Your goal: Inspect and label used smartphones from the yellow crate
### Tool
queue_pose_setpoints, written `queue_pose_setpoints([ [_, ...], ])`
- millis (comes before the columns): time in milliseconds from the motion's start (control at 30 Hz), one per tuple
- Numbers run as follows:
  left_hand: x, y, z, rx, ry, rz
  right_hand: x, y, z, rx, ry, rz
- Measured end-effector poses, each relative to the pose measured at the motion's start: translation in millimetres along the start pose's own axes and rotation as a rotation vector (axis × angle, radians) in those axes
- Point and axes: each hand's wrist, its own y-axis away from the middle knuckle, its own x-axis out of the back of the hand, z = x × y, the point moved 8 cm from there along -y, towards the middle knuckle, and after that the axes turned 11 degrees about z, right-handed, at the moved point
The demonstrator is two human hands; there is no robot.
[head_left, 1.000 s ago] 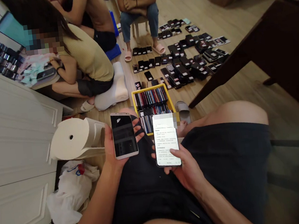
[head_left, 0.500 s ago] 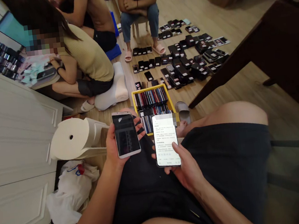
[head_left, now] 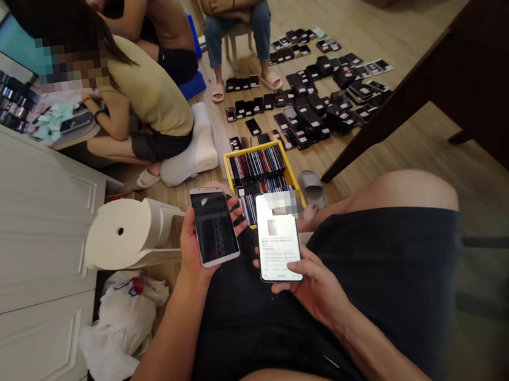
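Observation:
My left hand [head_left: 192, 238] cradles a white-framed smartphone [head_left: 215, 229] with a dark screen, its fingers showing past the right edge. A second smartphone [head_left: 277, 252], with a lit white screen of text and a small picture, lies in my right hand [head_left: 319, 284]. The right thumb rests on the lower part of that screen. Both phones are held side by side above my lap, apart from each other. Just beyond them on the floor stands a yellow crate [head_left: 289, 164] packed with rows of upright phones [head_left: 256, 167], partly hidden by the lit phone.
Piles of labelled phones [head_left: 310, 118] cover the floor past the crate. A white stool [head_left: 118, 235] and a plastic bag [head_left: 122, 318] are at left. One person [head_left: 149, 92] sits by a desk; another [head_left: 236, 7] faces me. A dark wooden frame [head_left: 409, 91] slants along the right.
The page on the lit phone has scrolled, now showing a small picture. My right thumb has shifted lower and left across the screen, and that phone moved slightly left. The left hand stays put.

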Motion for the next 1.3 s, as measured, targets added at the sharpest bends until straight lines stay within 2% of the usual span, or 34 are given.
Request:
queue_pose_setpoints([
  [300, -0.4, -3, -3, 0.024, 0.019, -0.049, -13, 6, 6, -0.064, 0.033, -0.138],
  [800, -0.6, -5, -5, 0.053, 0.030, -0.020, -11, 5, 6, -0.027, 0.086, -0.119],
  [1300, -0.6, -6, -5, 0.054, 0.033, -0.044, -13, 7, 3, -0.028, 0.082, -0.110],
])
